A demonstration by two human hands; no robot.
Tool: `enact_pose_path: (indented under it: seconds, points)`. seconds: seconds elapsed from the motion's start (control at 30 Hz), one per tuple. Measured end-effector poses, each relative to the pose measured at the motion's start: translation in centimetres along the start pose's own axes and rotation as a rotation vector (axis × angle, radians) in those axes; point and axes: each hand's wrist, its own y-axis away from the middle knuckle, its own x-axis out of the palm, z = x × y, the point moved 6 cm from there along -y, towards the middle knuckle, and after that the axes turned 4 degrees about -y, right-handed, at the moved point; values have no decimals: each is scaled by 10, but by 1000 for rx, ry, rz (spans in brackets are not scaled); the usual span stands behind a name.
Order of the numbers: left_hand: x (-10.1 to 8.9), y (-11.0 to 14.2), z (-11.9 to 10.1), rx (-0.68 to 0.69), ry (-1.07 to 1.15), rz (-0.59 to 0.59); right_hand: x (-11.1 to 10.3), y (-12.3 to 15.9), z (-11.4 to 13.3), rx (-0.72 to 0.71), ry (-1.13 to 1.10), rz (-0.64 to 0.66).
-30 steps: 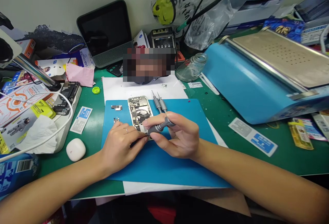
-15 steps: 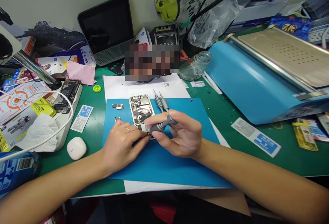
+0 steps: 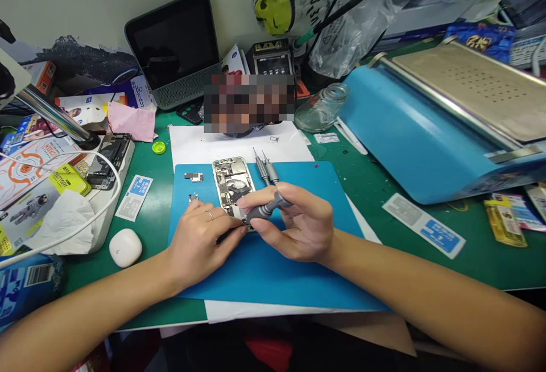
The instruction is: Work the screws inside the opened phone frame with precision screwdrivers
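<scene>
An opened smartphone (image 3: 230, 181) with its inner parts bare lies on the blue mat (image 3: 281, 278), its lower end partly hidden by my fingers. At that lower end my left hand (image 3: 205, 235) is closed, thumb and fingertips pinched at the phone's edge. My right hand (image 3: 305, 224) grips a grey screwdriver (image 3: 271, 207), held slanted, its lower end by my left fingertips; the tip is hidden. Two more grey screwdrivers (image 3: 265, 168) lie just beyond my right hand. Left of the phone are a small metal-and-black part (image 3: 193, 177) and another small part (image 3: 193, 197).
A large blue machine (image 3: 396, 133) with a perforated plate stands right. A glass jar (image 3: 322, 108) and a dark tablet-like screen (image 3: 173, 48) are behind. At left are a white rounded case (image 3: 125, 248), boxes, a white cable and another opened phone (image 3: 110, 158). One patch is pixelated.
The whole view has shifted slightly. Both hands, the phone and the screwdriver keep nearly the same positions relative to each other.
</scene>
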Motion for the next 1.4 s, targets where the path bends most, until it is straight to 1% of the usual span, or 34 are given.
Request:
enact_pose_path:
  seconds: [0.17, 0.7, 0.9, 1.4]
  points:
    - [-1, -1, -1, -7, 0, 8, 0, 0, -3, 39, 0, 0]
    - [-1, -1, -1, 4, -18, 15, 0, 2, -1, 3, -24, 0]
    - [-1, -1, -2, 0, -26, 15, 0, 2, -2, 34, -29, 1]
    - [-1, -1, -2, 17, -15, 20, 2, 3, -1, 15, -31, 2]
